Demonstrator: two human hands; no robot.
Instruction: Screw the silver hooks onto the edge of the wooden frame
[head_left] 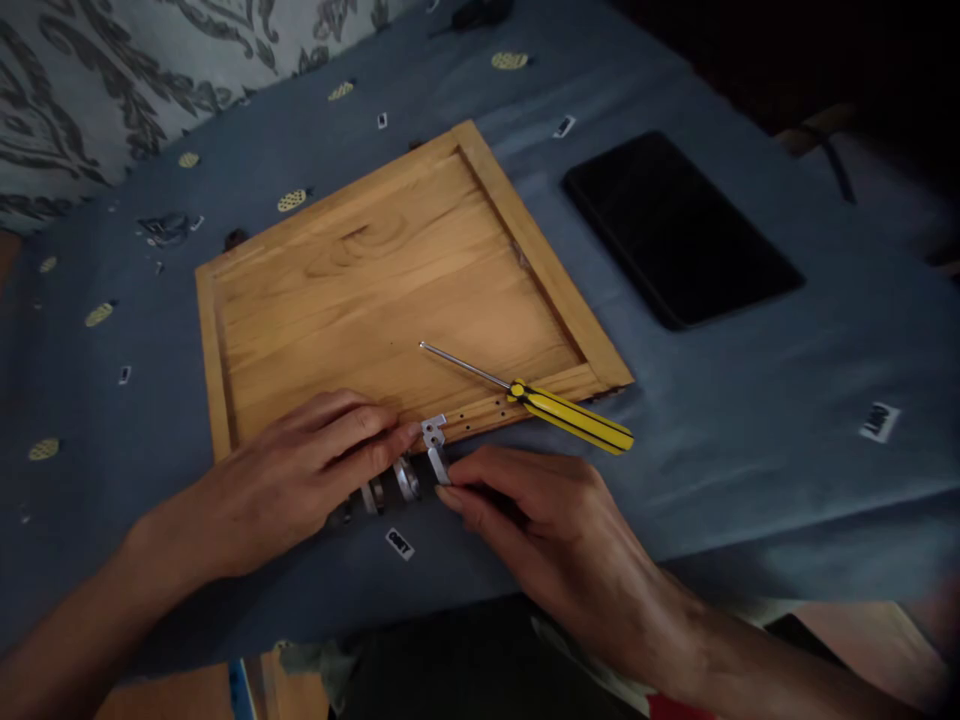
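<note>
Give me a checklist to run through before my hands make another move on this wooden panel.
1. Right hand has the metal hook: ok, fingers pinch its lower end.
2. Left hand near the hook's plate: ok, its fingers are at the front rim of the wooden panel.
3. Plate lined up with holes in the rim: cannot tell, the plate hides the wood beneath it.
4. Screw seated in the plate: cannot tell, too small to make out.
5. Screwdriver in hand: not ok, it lies across the front rim, its handle overhanging.
6. Black tablet apart from the panel: ok, a gap separates them.
</note>
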